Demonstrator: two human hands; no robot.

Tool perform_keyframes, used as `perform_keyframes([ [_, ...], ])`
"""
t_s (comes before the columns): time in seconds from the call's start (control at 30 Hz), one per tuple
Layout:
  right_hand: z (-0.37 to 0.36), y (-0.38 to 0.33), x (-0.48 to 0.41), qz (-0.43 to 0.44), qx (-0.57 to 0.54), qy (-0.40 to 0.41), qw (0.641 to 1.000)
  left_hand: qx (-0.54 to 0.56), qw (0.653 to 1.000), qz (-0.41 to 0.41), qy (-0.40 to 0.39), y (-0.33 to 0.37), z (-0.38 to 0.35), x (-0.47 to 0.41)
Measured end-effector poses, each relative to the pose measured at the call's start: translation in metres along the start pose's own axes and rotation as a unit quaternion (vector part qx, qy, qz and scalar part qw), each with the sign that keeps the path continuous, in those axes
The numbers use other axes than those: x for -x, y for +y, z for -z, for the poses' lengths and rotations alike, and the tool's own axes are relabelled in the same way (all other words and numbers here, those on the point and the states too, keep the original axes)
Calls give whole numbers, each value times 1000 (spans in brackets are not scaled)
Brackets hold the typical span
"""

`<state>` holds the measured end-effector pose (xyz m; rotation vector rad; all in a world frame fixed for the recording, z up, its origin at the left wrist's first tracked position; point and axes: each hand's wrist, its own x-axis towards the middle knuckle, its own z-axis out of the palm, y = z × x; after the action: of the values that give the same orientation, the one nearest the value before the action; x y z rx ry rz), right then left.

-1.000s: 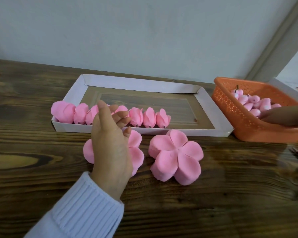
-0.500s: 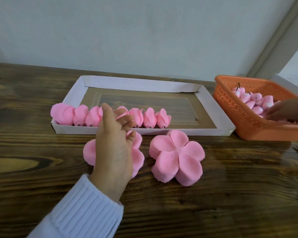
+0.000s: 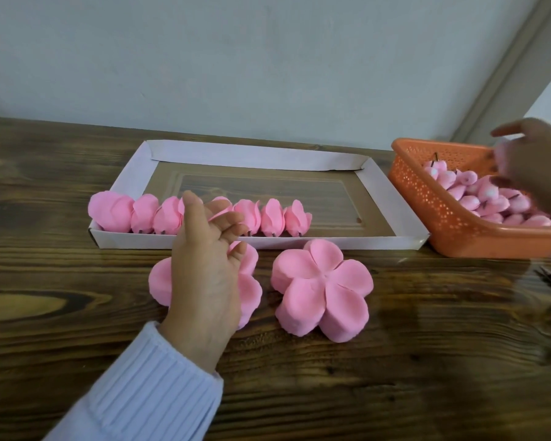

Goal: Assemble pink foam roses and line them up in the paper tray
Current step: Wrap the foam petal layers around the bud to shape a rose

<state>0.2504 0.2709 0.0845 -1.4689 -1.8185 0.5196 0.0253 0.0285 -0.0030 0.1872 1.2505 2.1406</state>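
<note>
On the wooden table, the paper tray sits towards the far edge. Eight foam roses stand in a row along its front wall, starting at its left corner. In front of the tray, my left hand lies over the left petal stack, fingers loose and spread, gripping nothing. The right petal stack sits just beside it, untouched. At the table's right edge, the orange basket holds loose buds. My right hand, blurred, is above it, curled round one pink bud.
</note>
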Motion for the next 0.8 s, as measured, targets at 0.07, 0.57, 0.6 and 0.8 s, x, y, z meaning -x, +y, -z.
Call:
perform_keyframes([
  [0.07, -13, -14, 20, -12, -97, -37, 995, 1, 1000, -1, -1, 0, 0, 0],
  [0.57, -101, -25, 134, 239, 92, -205, 945, 0, 1000, 6, -5, 0, 0, 1],
  [0.6, -102, -24, 134, 240, 92, -201, 945, -1, 1000, 9, -7, 0, 0, 1],
  [0.8, -104, -21, 137, 242, 71, -173, 952, -1, 1000, 12, -9, 1, 0, 1],
])
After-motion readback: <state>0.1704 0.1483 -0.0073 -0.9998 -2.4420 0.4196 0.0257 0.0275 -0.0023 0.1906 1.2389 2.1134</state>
